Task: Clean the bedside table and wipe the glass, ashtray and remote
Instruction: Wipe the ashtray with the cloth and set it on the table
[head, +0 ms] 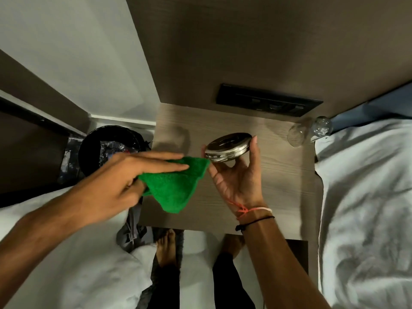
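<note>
My right hand [236, 175] holds a round metal ashtray [228, 147] tilted on its edge above the wooden bedside table [278, 175]. My left hand [124, 175] grips a green cloth [176, 186], with fingers stretched over it. The cloth's corner nearly touches the ashtray's left side. A clear glass [297, 134] stands at the table's back right, and a second clear glass item [322, 127] sits beside it. No remote is in sight.
A black bin [107, 148] with rubbish stands left of the table. White bedding [367, 208] lies to the right, and more [66, 264] at the lower left. A black switch panel [267, 100] is on the headboard wall. My bare feet [167, 248] show below the table.
</note>
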{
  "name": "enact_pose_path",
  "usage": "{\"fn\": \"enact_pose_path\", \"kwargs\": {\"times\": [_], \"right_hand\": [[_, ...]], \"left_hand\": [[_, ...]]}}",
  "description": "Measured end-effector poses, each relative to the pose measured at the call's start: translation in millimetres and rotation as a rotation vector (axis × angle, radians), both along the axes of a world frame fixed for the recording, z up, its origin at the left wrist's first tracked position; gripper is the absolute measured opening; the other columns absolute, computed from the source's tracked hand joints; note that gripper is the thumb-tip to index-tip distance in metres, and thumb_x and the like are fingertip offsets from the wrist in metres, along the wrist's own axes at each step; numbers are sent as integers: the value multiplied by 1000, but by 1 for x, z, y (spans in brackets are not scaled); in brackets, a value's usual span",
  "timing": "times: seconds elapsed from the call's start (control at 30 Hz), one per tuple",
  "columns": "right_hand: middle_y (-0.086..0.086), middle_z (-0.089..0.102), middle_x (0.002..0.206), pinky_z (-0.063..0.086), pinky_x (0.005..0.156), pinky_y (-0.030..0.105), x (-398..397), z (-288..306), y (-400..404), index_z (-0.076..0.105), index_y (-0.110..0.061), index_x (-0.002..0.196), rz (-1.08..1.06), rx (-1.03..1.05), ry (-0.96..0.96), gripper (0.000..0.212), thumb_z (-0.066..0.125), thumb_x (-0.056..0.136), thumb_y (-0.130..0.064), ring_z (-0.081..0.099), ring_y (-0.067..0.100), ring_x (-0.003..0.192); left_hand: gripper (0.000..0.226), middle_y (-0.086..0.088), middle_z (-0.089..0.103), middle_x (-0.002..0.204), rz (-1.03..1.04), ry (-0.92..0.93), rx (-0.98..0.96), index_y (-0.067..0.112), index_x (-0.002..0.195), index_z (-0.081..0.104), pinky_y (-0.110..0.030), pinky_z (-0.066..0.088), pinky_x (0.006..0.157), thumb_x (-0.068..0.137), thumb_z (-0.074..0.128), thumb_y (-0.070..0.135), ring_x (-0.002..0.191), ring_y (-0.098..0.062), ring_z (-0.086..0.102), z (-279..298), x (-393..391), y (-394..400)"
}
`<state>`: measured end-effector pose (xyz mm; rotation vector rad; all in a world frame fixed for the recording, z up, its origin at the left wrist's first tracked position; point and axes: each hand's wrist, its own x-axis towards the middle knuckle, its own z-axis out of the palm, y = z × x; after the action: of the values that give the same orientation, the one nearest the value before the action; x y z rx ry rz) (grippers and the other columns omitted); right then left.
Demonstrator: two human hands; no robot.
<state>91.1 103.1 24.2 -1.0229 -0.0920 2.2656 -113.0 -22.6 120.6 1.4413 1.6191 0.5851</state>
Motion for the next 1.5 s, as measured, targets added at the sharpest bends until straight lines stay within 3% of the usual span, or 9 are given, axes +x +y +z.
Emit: {"fn": "enact_pose_path", "kwargs": {"times": [0.17, 0.37, 0.43, 0.53, 0.6, 0.87, 1.03, 1.27, 1.5], "right_hand": [[20, 66, 123, 45, 110, 52, -4, -1, 4, 66, -14, 122, 133, 145, -122, 86, 95, 49, -48, 60, 38, 124], [16, 54, 141, 55, 96, 36, -26, -33, 7, 43, -22, 135, 145, 314, -406, 87, 88, 60, -17, 58, 35, 127], [10, 48, 143, 54, 102, 37, -39, -49, 9, 39, -29, 142, 209, 443, -546, 106, 95, 52, -24, 55, 29, 128], [4, 47, 146, 50, 104, 26, -71, -74, 18, 31, -25, 153, 320, 620, -734, 118, 97, 56, -18, 53, 21, 131], [5, 47, 146, 46, 110, 29, -93, -89, 27, 33, -17, 153, 393, 718, -864, 120, 99, 53, -23, 51, 22, 133], [9, 48, 140, 43, 111, 26, -138, -124, 37, 43, -7, 145, 473, 983, -1102, 112, 99, 52, -37, 51, 22, 128], [11, 51, 145, 38, 113, 34, -141, -133, 34, 42, -5, 147, 572, 1155, -1298, 115, 93, 56, -52, 45, 29, 133], [13, 19, 168, 20, 126, 43, -98, -103, 25, 17, -8, 161, 523, 1315, -1463, 96, 56, 92, -63, 18, 26, 155], [24, 19, 166, 17, 125, 55, 68, -20, 54, 29, -13, 158, 244, 1542, -1824, 72, 49, 100, -51, 19, 39, 155]], "left_hand": [[84, 12, 53, 146, 149, 83, 53, 30, 130, 62, -67, 51, 89, 72, 44, -28, 116, -25, 66, -9, -23, -5], [81, 7, 54, 146, 266, 87, 125, 27, 133, 60, -32, 54, 90, 73, 43, -26, 117, -8, 63, -27, -41, -10], [81, 8, 53, 147, 291, 88, 132, 30, 132, 60, -21, 55, 76, 74, 43, -25, 105, 4, 64, -36, -46, -12], [82, 12, 52, 148, 343, 72, 116, 32, 133, 59, -36, 52, 100, 75, 44, -25, 124, -2, 57, -52, -56, -18], [86, 15, 52, 146, 350, 62, 121, 37, 131, 57, -17, 38, 112, 75, 43, -27, 136, 4, 45, -62, -64, -21], [79, 9, 54, 146, 374, 73, 103, 29, 134, 57, -14, 33, 114, 77, 43, -24, 139, -2, 44, -92, -99, -22], [80, 3, 52, 148, 344, 174, 119, 22, 137, 59, 5, 37, 93, 75, 43, -26, 136, -11, 49, -96, -102, -11], [78, -2, 44, 154, 166, 279, 146, 14, 140, 54, -31, 30, 119, 74, 47, -27, 143, -15, 40, -80, -71, 20], [83, -6, 41, 155, -128, 231, 369, 6, 141, 51, -16, 14, 123, 67, 44, -29, 149, -19, 30, -31, 46, 102]]}}
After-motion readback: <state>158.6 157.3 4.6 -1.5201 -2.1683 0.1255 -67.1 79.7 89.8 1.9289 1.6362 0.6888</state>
